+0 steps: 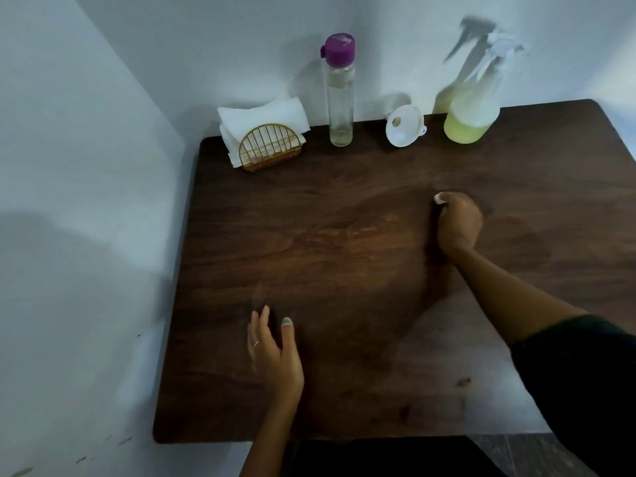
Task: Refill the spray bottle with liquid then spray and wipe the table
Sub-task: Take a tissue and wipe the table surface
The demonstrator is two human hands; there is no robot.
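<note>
In the head view the right hand (459, 223) is balled over a wad of tissue (439, 198), fingers curled tight on it and pressing it to the counter (344, 270), well in front of the spray bottle (473, 101) at the back wall. The left hand (273, 352) rests flat and empty near the front edge, farther from the bottle, so the unwiped stretch lies from the wad toward it.

1. I take this for a home corner: a dark wooden worktop (344, 253) pushed against plain white walls (86, 132).
2. A gold wire napkin holder (266, 148) with paper napkins (261, 120) looks domestic.
</note>
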